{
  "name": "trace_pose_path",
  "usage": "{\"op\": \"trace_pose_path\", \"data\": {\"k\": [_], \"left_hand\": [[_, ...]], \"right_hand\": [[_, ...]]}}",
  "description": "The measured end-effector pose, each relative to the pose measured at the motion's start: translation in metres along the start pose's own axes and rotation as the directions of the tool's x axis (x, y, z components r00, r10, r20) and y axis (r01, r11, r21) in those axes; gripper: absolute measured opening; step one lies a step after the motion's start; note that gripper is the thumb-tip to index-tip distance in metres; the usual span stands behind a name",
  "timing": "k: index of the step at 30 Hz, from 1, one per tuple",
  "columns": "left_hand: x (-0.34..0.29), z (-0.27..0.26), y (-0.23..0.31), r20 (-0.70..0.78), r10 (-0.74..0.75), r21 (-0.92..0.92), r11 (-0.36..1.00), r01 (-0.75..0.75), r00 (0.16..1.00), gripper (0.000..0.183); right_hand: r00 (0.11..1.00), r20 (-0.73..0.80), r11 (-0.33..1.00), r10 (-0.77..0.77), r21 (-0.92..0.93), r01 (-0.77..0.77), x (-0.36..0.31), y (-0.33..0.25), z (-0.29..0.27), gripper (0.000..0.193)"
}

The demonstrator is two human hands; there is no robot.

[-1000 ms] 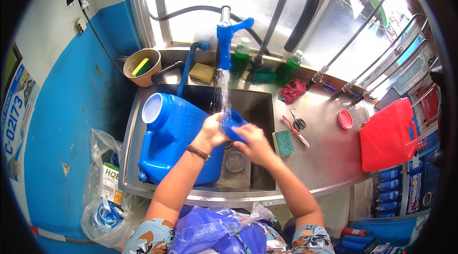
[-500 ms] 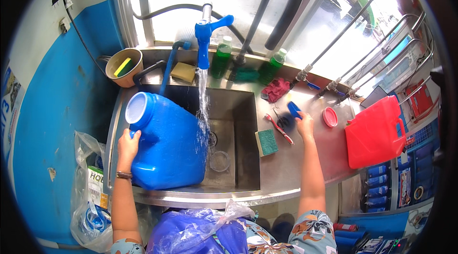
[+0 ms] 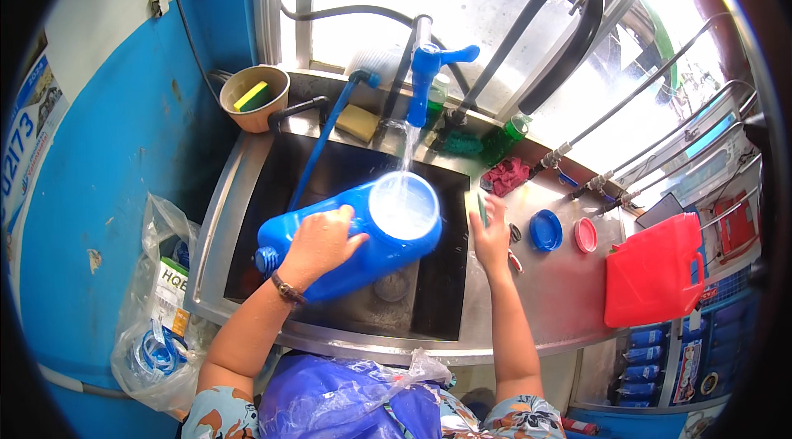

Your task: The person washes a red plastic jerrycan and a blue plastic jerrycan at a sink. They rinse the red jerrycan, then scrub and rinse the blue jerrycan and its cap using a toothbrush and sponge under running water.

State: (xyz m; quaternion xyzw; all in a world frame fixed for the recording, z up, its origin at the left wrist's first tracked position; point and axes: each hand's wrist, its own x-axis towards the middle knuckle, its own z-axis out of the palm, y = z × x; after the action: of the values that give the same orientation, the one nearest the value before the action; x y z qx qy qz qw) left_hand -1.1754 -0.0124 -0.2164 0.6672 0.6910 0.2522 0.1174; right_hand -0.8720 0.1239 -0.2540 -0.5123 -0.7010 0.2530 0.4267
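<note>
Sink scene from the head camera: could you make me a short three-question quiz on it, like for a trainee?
1. True or false: water from the blue tap runs into the open mouth of the blue jug.
2. Which hand grips the jug: A the left hand, B the right hand?
3. Fill in: the red jug stands on the counter to the ___ of the sink.

Key: 1 true; 2 A; 3 right.

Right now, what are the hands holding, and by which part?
The left hand grips the blue water jug by its upper side. The right hand rests on the sink edge, holding nothing visible.
</note>
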Motion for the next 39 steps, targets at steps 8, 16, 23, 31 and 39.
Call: {"op": "trace_pose_path", "data": {"k": [8,16,23,31,39], "left_hand": [[0.021,0.018,0.029,0.186,0.222,0.087,0.967,-0.241,0.957,0.049],[0.024,0.015,0.017,0.126,0.208,0.086,0.972,-0.219,0.970,0.047],[0.028,0.007,-0.005,0.062,0.069,0.147,0.986,-0.078,0.996,0.048],[0.048,0.002,-0.018,0.096,-0.372,-0.123,0.916,0.381,0.923,0.054],[0.052,-0.007,-0.071,0.240,-0.483,-0.337,0.772,0.539,0.842,0.058]], "right_hand": [[0.356,0.914,0.728,-0.196,-0.107,0.677,0.052,-0.125,0.052,0.013],[0.370,0.908,0.782,-0.198,-0.082,0.618,0.074,-0.110,0.071,0.019],[0.811,0.581,0.998,0.064,-0.015,-0.069,0.104,-0.054,0.073,0.029],[0.954,-0.009,0.940,-0.301,-0.173,0.295,-0.046,-0.064,0.145,0.065],[0.847,0.493,0.568,-0.199,0.762,-0.310,0.003,-0.039,0.143,0.058]]}}
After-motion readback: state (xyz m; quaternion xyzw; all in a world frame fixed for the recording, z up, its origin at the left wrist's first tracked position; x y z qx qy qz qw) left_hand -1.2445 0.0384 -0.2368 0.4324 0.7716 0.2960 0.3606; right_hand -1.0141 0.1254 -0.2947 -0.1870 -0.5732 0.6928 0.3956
